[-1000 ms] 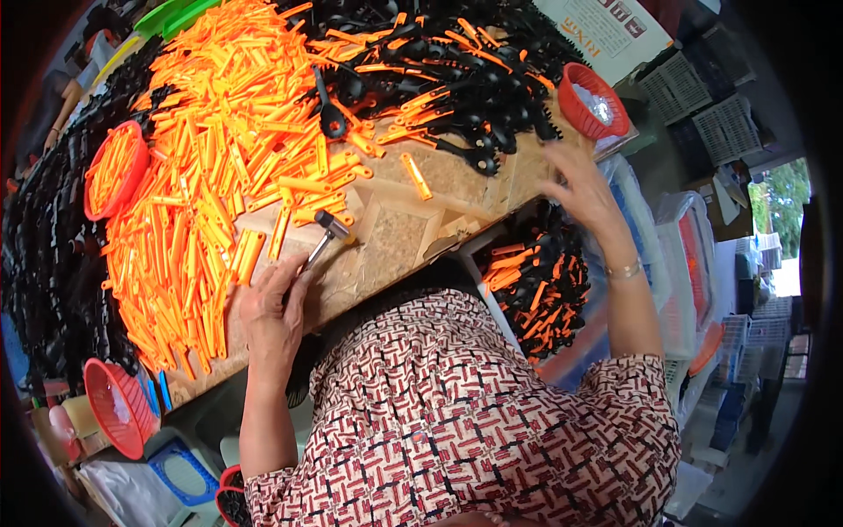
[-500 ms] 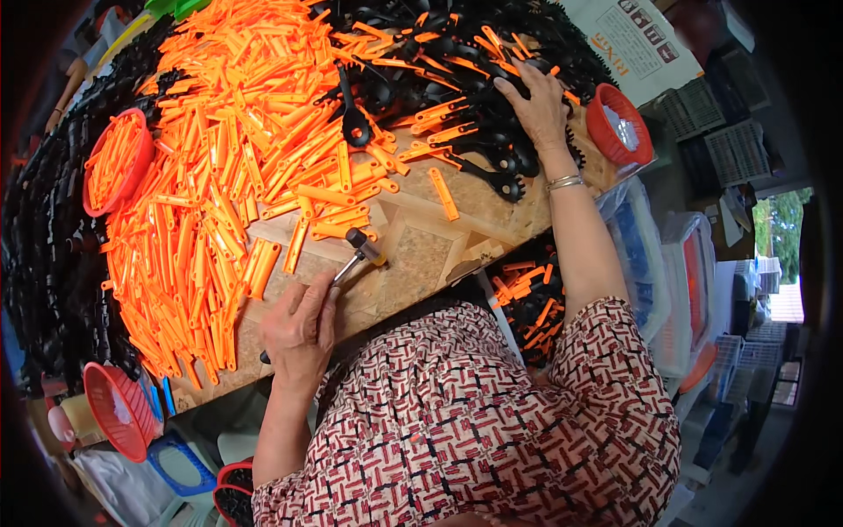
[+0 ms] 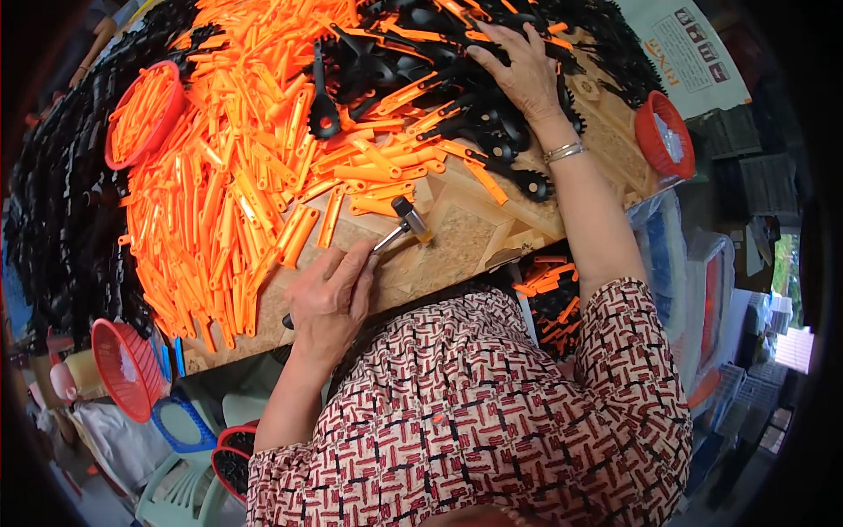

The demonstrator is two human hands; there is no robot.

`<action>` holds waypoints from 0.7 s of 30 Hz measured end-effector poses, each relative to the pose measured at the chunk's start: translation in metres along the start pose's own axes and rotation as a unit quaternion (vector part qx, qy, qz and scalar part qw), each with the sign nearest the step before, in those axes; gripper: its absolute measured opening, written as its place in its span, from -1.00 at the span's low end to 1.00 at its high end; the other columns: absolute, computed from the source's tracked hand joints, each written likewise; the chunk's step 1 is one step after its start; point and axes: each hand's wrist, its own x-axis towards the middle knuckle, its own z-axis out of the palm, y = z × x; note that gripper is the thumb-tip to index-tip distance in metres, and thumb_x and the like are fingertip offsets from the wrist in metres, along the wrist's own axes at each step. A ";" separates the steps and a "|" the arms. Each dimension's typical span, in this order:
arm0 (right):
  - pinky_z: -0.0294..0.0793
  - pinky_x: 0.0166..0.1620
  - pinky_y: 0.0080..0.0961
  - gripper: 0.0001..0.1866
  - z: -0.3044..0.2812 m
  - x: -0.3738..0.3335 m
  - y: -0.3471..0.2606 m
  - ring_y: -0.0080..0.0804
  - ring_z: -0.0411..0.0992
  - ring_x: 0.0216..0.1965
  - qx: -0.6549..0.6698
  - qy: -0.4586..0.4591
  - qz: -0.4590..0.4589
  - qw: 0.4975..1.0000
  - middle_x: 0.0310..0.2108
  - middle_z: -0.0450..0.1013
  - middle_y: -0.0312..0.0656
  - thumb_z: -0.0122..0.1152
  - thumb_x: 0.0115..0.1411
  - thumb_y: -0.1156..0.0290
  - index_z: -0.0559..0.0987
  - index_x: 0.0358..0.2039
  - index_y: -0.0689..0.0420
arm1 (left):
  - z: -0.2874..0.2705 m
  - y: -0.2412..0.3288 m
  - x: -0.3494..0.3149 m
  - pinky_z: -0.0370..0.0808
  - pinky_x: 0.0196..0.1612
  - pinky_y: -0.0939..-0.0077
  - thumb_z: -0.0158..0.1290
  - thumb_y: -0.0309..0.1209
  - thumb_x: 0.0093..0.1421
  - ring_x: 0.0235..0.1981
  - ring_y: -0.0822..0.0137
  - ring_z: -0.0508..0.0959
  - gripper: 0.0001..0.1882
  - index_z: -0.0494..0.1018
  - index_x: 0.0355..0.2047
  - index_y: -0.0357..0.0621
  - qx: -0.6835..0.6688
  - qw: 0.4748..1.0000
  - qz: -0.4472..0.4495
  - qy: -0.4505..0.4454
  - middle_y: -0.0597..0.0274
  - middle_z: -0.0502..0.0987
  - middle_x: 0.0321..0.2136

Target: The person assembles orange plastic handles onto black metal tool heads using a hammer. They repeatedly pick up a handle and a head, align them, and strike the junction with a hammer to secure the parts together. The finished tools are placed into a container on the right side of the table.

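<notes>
My left hand (image 3: 329, 299) is closed around a small hammer (image 3: 408, 218) at the table's near edge. The hammer has a metal shank, a dark face on one end and a yellowish face on the other. My right hand (image 3: 524, 79) is spread over a pile of black kitchen utensils (image 3: 492, 132), many with orange handles. The fingertips reach in among them, and nothing shows in its grasp. A black toothed pasta server (image 3: 534, 184) lies below that wrist. Beside it rests an orange handle (image 3: 486, 182). A black slotted spoon (image 3: 323, 119) sits on the heap of loose orange handles (image 3: 228, 193).
A red basket of orange handles (image 3: 145, 114) stands at the left, and another red basket (image 3: 665, 136) at the right edge. Black parts (image 3: 70, 228) are stacked along the far left. A red basket (image 3: 130, 369) and a green chair (image 3: 184, 492) are below the table's left side.
The whole view has shifted, so the table appears farther right. Against the table, my right hand has moved left and farther into the utensils. My left hand keeps its hold on the hammer.
</notes>
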 end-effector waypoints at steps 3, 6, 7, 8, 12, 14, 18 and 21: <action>0.29 0.26 0.24 -0.28 0.010 0.011 -0.005 -0.07 0.13 0.43 -0.008 -0.049 -0.001 0.999 0.30 0.39 -0.39 0.00 0.21 -0.46 0.50 0.26 -0.39 | 0.000 0.000 0.000 0.41 -0.44 0.36 0.20 -0.54 0.20 -0.55 0.20 0.48 -0.72 0.62 -0.06 -0.12 -0.008 1.000 -0.011 0.002 0.13 0.40 -0.55; 0.25 0.30 0.18 -0.28 0.015 0.014 -0.003 -0.09 0.13 0.44 -0.004 -0.057 -0.011 0.998 0.32 0.38 -0.35 0.02 0.22 -0.44 0.51 0.26 -0.35 | -0.001 -0.002 -0.001 0.40 -0.44 0.40 0.18 -0.54 0.23 -0.53 0.23 0.51 -0.72 0.62 -0.04 -0.10 -0.010 1.000 -0.026 -0.007 0.11 0.45 -0.53; 0.45 0.18 -0.04 -0.50 -0.013 0.023 -0.025 -0.09 0.44 0.19 0.067 0.010 -0.098 0.993 0.04 0.57 -0.14 0.26 0.32 0.07 0.57 0.18 0.06 | 0.000 -0.005 0.000 0.41 -0.43 0.44 0.18 -0.53 0.24 -0.52 0.28 0.52 -0.73 0.62 -0.03 -0.12 -0.030 0.999 -0.039 -0.004 0.14 0.48 -0.51; 0.38 0.24 -0.04 -0.47 -0.009 0.022 -0.029 -0.05 0.38 0.23 0.079 -0.021 -0.071 0.994 0.06 0.55 -0.14 0.25 0.31 0.01 0.57 0.18 0.04 | 0.000 -0.009 0.000 0.42 -0.42 0.47 0.18 -0.51 0.26 -0.51 0.34 0.53 -0.73 0.62 -0.02 -0.13 -0.051 0.997 -0.051 -0.001 0.17 0.51 -0.49; 0.23 0.33 0.01 -0.37 -0.012 0.010 -0.014 -0.05 0.20 0.38 0.048 -0.030 -0.071 0.996 0.20 0.46 -0.21 0.16 0.27 -0.23 0.55 0.22 -0.14 | -0.011 -0.021 0.002 0.44 -0.36 0.63 0.19 -0.46 0.31 -0.43 0.55 0.53 -0.71 0.60 0.03 -0.17 -0.227 0.946 -0.224 -0.053 0.35 0.60 -0.38; 0.21 0.32 0.05 -0.34 -0.010 0.004 -0.007 -0.14 0.12 0.44 0.005 0.021 -0.129 0.991 0.30 0.39 -0.27 0.09 0.25 -0.34 0.53 0.25 -0.27 | -0.013 -0.031 -0.002 0.44 -0.36 0.70 0.18 -0.46 0.32 -0.41 0.63 0.49 -0.66 0.56 0.09 -0.21 -0.343 0.888 -0.304 -0.035 0.42 0.57 -0.33; 0.33 -0.05 -0.22 -0.67 -0.057 -0.017 -0.052 -0.29 0.46 -0.06 0.121 -0.024 -0.200 0.972 -0.24 0.55 -0.31 0.37 0.14 0.00 0.69 -0.29 0.00 | -0.030 -0.042 -0.011 0.39 -0.41 0.72 0.14 -0.45 0.33 -0.45 0.61 0.46 -0.64 0.53 0.13 -0.19 -0.423 0.843 -0.331 0.007 0.40 0.53 -0.36; 0.27 -0.10 -0.33 -0.72 -0.077 -0.047 -0.084 -0.33 0.38 -0.29 0.076 -0.074 -0.228 0.968 -0.48 0.37 -0.29 0.43 0.05 0.16 0.56 -0.57 0.04 | -0.024 -0.050 -0.022 0.36 -0.46 0.72 0.10 -0.43 0.36 -0.50 0.60 0.43 -0.55 0.42 0.24 -0.20 -0.523 0.796 -0.297 0.066 0.37 0.50 -0.40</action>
